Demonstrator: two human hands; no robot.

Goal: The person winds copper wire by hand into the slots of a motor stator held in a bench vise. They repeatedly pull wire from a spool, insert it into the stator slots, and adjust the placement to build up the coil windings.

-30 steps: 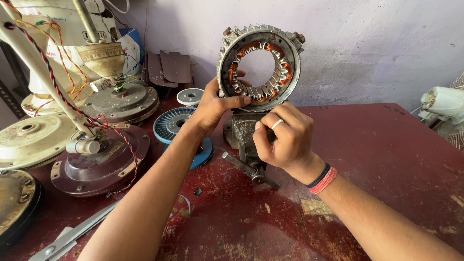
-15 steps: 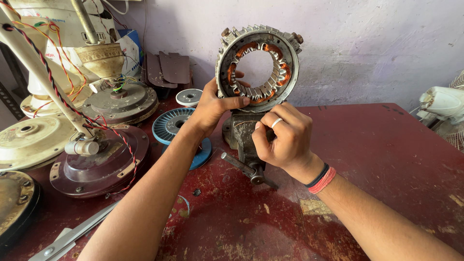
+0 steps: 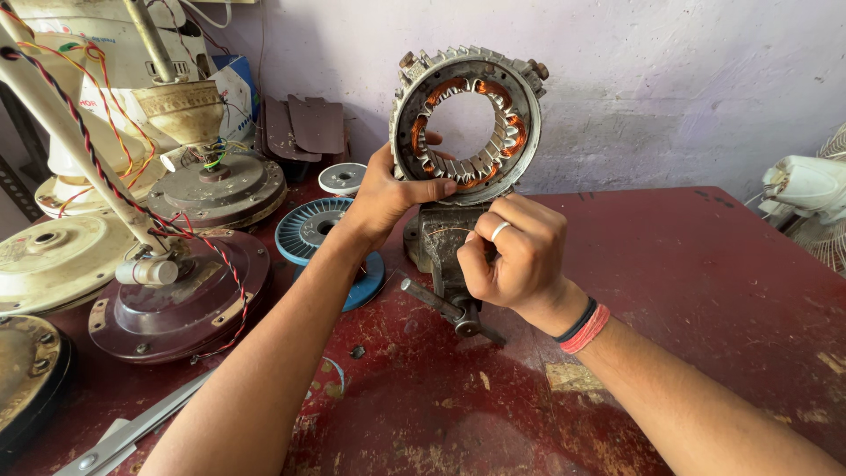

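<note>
**Hands Staying on the Metal Ring**

Nothing much is moving since a moment ago: both hands are keeping almost the same places, and the ring is standing just as before.

The left hand is gripping the lower left edge of the round metal ring, with the thumb lying across its front. The ring is standing upright, and orange copper wire is showing in the slots around its hole. It is sitting on top of a small grey vise, which is standing on the red tabletop near the wall.

The right hand is curled tight just below the ring, in front of the vise, pinching a thin wire. A silver ring is sitting on one finger.

A blue spool is lying just left of the vise. Old fan motors with red and black twisted wires are sitting farther left.
</note>
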